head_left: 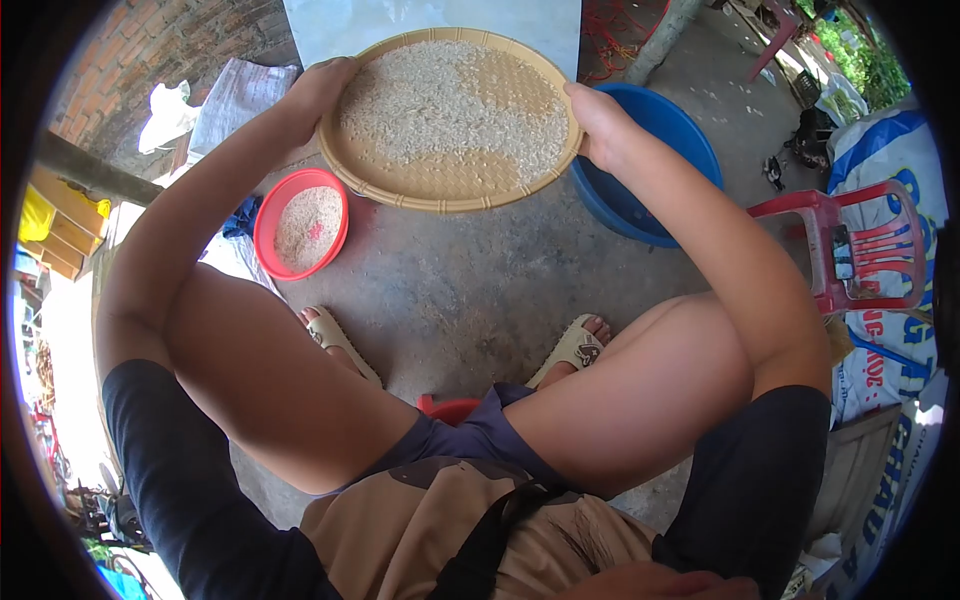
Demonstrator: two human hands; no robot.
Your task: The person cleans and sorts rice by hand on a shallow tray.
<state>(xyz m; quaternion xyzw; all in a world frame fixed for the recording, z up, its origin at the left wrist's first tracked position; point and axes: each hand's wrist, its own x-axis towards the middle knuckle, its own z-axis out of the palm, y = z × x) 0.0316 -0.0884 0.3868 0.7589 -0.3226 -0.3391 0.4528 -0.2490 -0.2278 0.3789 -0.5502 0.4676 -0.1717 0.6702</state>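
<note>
A round woven bamboo winnowing tray [440, 203] is held out in front of me, raised above the floor. White rice grains [410, 100] lie spread over its left and middle, with bare weave at the upper right and along the near side. My left hand [322, 95] grips the rim at the left, its fingers partly hidden behind the edge. At the right, my right hand [600, 122] is closed on the rim, fingers underneath. Below left stands a red basin [262, 232] with rice in it. A large blue basin [690, 160] sits beneath the tray's right side.
A red plastic chair [850, 240] stands at the right beside big white printed sacks [870, 380]. A pale board [430, 14] is behind the tray. My sandalled feet [575, 350] rest on the concrete floor [450, 290]. A post [665, 40] rises behind the blue basin.
</note>
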